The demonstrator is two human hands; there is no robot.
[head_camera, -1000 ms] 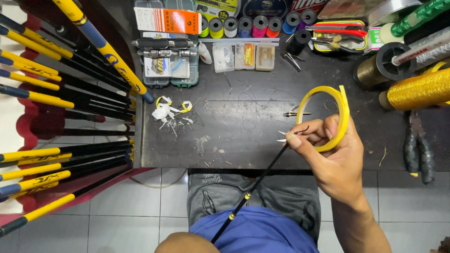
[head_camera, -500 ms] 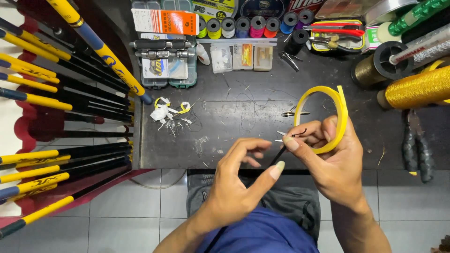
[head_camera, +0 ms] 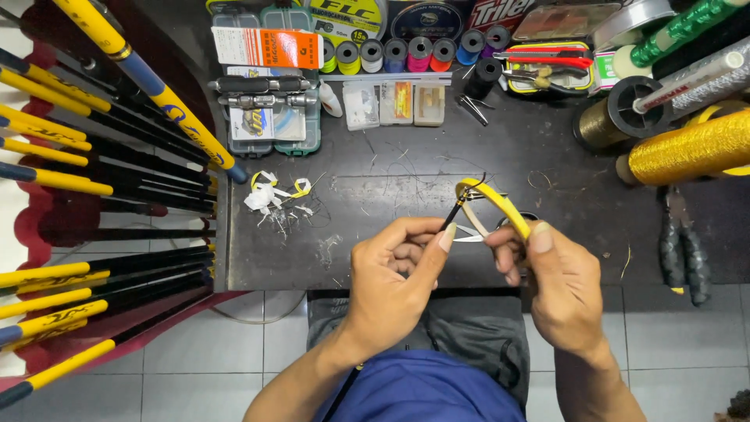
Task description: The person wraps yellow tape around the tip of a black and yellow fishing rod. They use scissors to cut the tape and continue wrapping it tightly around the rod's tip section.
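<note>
1. A fishing-rod repair workshop: yellow-and-black rod sections [head_camera: 94, 168] lie racked at the left.
2. The dark worktop [head_camera: 391, 195] carries a row of thread spools [head_camera: 406, 53], a gold thread cone [head_camera: 687, 152], pliers [head_camera: 680, 242] and small tackle boxes [head_camera: 266, 117].
3. Thread and tape scraps [head_camera: 273, 195] litter it.
</note>
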